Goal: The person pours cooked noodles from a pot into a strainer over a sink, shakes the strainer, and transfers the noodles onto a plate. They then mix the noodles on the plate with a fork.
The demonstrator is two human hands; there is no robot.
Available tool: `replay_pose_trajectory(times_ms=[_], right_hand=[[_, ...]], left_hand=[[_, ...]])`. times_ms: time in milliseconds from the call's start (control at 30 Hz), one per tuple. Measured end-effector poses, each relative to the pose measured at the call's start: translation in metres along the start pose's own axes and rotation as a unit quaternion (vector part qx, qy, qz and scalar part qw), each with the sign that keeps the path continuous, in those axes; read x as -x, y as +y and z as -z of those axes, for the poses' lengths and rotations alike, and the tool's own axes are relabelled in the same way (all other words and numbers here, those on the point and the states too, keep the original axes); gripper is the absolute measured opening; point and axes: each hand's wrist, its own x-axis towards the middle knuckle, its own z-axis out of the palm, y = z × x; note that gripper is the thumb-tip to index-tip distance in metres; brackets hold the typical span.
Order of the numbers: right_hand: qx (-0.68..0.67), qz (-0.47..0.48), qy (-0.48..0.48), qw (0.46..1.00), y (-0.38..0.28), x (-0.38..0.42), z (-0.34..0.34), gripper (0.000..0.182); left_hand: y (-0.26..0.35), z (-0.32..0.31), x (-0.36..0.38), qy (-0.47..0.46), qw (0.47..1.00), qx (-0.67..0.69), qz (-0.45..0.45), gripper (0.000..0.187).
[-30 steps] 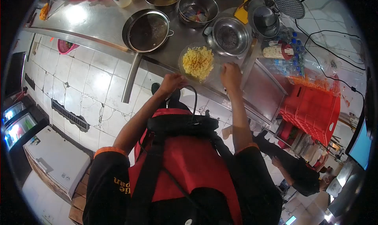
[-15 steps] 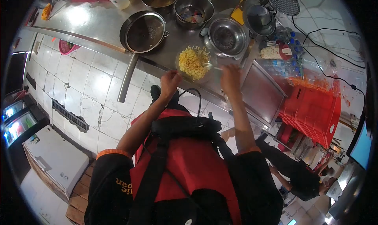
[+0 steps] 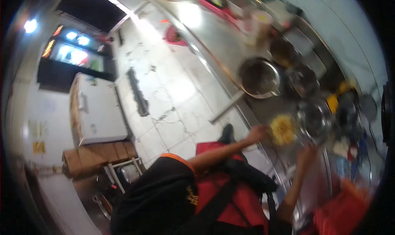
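Observation:
Yellow noodles (image 3: 282, 129) lie in a see-through bowl or plate near the edge of the steel counter (image 3: 263, 107). My left hand (image 3: 258, 134) is closed at the near left rim of that dish; what it pinches is too blurred to make out. On the other side, my right hand (image 3: 307, 152) is closed beside the dish, and the fork seen there earlier is lost in blur. A steel bowl (image 3: 314, 119) stands just beyond the noodles. Up and left of them is a long-handled pan (image 3: 259, 77).
More pots (image 3: 303, 79) stand behind the pan, whose handle juts over the counter edge. A red crate (image 3: 341, 210) is at the lower right. Across the tiled floor (image 3: 177, 95) are a white chest freezer (image 3: 101, 107) and a pink basket (image 3: 173, 35).
The view has swung toward the left and blurred, so the counter and both hands appear farther right. My hands remain on either side of the noodles. The other person is out of view.

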Motion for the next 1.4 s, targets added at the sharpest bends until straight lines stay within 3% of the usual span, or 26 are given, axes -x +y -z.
replay_pose_trajectory(times_ms=[33, 100, 133, 167, 300, 333, 367, 400, 500, 533, 567, 600, 633, 667, 700, 767, 800, 833, 867, 900, 967, 1033, 1100, 1200, 1333, 1400], right_hand=[[0.066, 0.021, 0.025, 0.997, 0.002, 0.006, -0.017, 0.026], [0.133, 0.03, 0.061, 0.989, 0.008, 0.002, -0.051, 0.025], [-0.057, -0.03, -0.039, 0.997, 0.011, -0.001, -0.066, 0.024], [-0.244, -0.085, -0.141, 0.956, 0.02, -0.001, -0.072, 0.024], [-0.286, -0.137, -0.086, 0.944, 0.04, 0.001, -0.07, 0.02], [-0.114, -0.056, -0.007, 0.992, 0.034, 0.005, -0.056, 0.019], [0.064, 0.026, 0.073, 0.995, 0.03, 0.006, -0.048, 0.018], [0.063, 0.025, 0.074, 0.995, 0.03, 0.008, -0.059, 0.018], [-0.048, -0.02, 0.011, 0.999, 0.038, 0.011, -0.105, 0.016], [-0.233, -0.102, -0.056, 0.965, 0.051, 0.012, -0.11, 0.016], [-0.408, -0.179, -0.123, 0.887, 0.056, 0.01, -0.114, 0.017], [-0.424, -0.191, -0.13, 0.875, 0.051, 0.01, -0.095, 0.021], [-0.425, -0.191, -0.13, 0.875, 0.044, 0.011, -0.074, 0.021], [-0.221, -0.148, -0.081, 0.961, 0.026, 0.008, -0.047, 0.022], [-0.002, -0.102, -0.031, 0.994, 0.016, 0.007, -0.032, 0.022], [-0.021, -0.031, 0.071, 0.997, 0.035, 0.015, -0.082, 0.022], [-0.159, -0.021, 0.073, 0.984, 0.042, 0.021, -0.109, 0.02], [-0.226, -0.111, -0.06, 0.966, 0.025, 0.017, -0.087, 0.007], [-0.241, -0.087, -0.026, 0.966, 0.015, 0.019, -0.075, 0.015], [-0.149, -0.034, 0.03, 0.988, 0.02, 0.021, -0.065, 0.013], [-0.022, -0.038, 0.064, 0.997, 0.014, 0.012, -0.037, 0.016], [-0.033, -0.018, 0.114, 0.993, 0.009, -0.005, -0.051, 0.016], [-0.165, 0.049, 0.128, 0.977, 0.001, -0.008, -0.069, 0.013], [-0.078, 0.019, 0.021, 0.997, 0.006, 0.003, -0.045, 0.01], [-0.022, -0.009, 0.098, 0.995, 0.007, -0.007, -0.042, 0.01], [-0.123, 0.059, 0.08, 0.987, -0.003, -0.012, -0.054, 0.009]], left_hand=[[0.024, 0.006, 0.004, -0.013, 0.993, 0.08, 0.085, 0.031], [0.036, 0.014, 0.001, 0.009, 0.998, -0.061, 0.028, 0.025], [0.041, 0.016, -0.005, 0.01, 0.998, -0.062, 0.02, 0.025], [0.047, 0.016, -0.006, 0.008, 0.994, -0.104, 0.028, 0.024], [0.067, 0.025, -0.008, -0.014, 0.985, -0.142, 0.097, 0.03], [0.065, 0.025, -0.009, -0.012, 0.985, -0.144, 0.097, 0.03], [0.055, 0.022, -0.011, -0.012, 0.984, -0.151, 0.095, 0.03], [0.048, 0.02, -0.011, -0.014, 0.983, -0.158, 0.092, 0.029], [0.034, 0.027, -0.017, -0.036, 0.991, -0.108, 0.075, 0.031], [0.034, 0.025, -0.016, -0.034, 0.991, -0.109, 0.071, 0.031], [0.033, 0.024, -0.015, -0.032, 0.993, -0.088, 0.07, 0.033], [0.033, 0.025, -0.015, -0.03, 0.995, -0.066, 0.068, 0.034], [0.031, 0.027, -0.016, -0.029, 0.995, -0.067, 0.068, 0.034], [0.03, 0.029, -0.016, -0.028, 0.996, -0.068, 0.049, 0.031], [0.027, 0.027, -0.013, -0.032, 0.997, -0.067, 0.033, 0.027], [0.016, 0.023, -0.015, -0.007, 0.993, -0.101, 0.056, 0.026], [0.002, 0.021, -0.017, -0.002, 0.995, -0.096, 0.023, 0.024], [0.002, 0.025, -0.019, -0.055, 0.984, -0.169, -0.009, 0.021], [-0.002, 0.029, -0.023, -0.102, 0.981, -0.162, -0.032, 0.02], [-0.008, 0.026, -0.02, -0.078, 0.994, 0.023, 0.079, 0.022], [-0.01, 0.022, -0.019, -0.061, 0.987, 0.109, 0.104, 0.027], [0.006, 0.028, -0.018, -0.072, 0.995, 0.025, 0.058, 0.026], [0.017, 0.027, -0.015, -0.056, 0.997, 0.004, 0.047, 0.027], [0.021, 0.026, -0.014, -0.047, 0.997, -0.036, 0.057, 0.027], [0.016, 0.025, -0.015, -0.032, 0.997, 0.0, 0.069, 0.026], [0.016, 0.024, -0.013, -0.036, 0.996, 0.033, 0.074, 0.026]])
